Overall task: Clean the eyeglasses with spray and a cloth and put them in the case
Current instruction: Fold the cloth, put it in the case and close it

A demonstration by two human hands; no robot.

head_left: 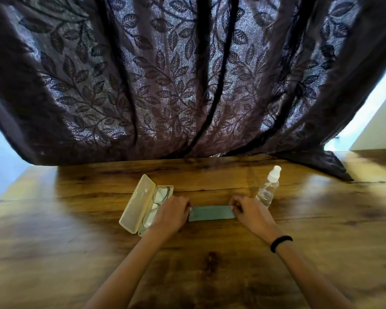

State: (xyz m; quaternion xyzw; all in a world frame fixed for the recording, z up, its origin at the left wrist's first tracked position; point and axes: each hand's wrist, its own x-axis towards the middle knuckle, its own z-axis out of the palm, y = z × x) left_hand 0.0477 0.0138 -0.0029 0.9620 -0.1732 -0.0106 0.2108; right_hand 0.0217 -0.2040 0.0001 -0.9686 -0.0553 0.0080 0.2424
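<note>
A folded teal cloth (211,212) lies flat on the wooden table (210,264) between my two hands. My left hand (171,215) pinches its left end and my right hand (250,211) pinches its right end. An open cream eyeglass case (135,202) stands at the left with its lid raised. Thin-framed eyeglasses (161,197) lie folded inside the case, partly hidden by my left hand. A clear spray bottle (268,188) with a white nozzle stands upright just beyond my right hand.
A dark leaf-patterned curtain (187,74) hangs over the table's far edge and drapes onto it at the right. A black band (281,243) circles my right wrist. Bare tabletop stretches toward me and to both sides.
</note>
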